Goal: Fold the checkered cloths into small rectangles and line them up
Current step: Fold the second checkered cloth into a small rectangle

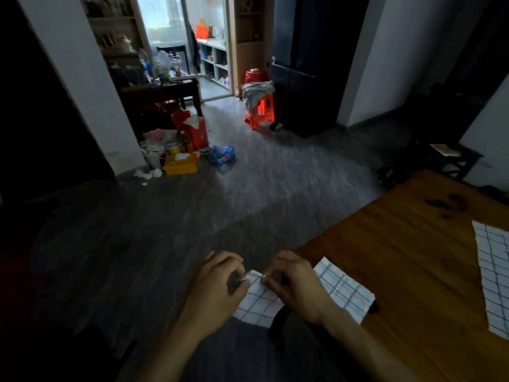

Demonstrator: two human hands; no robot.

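Item: checkered cloth (343,289), white with a blue grid, in fold. It lies partly on the table (413,257) corner and partly hangs off toward my lap. Its long axis runs from my hands away to my right; the free end rests on the wood just right of my right hand (296,285).

Hands: my left hand (217,282) and right hand both pinch the near top edge of the cloth between thumb and curled fingers, close together, almost touching. The left holds the outer corner; the right sits nearer the bulk of the cloth.

Second checkered cloth (494,277): flat on the table, well apart to my right, unfolded as far as I can tell, partly cut by the frame edge.

Surface: brown wooden table, dark stains beyond.

Room: dim, grey floor (248,188) ahead of my hands; red stool (259,111) and orange box (181,165) far ahead.
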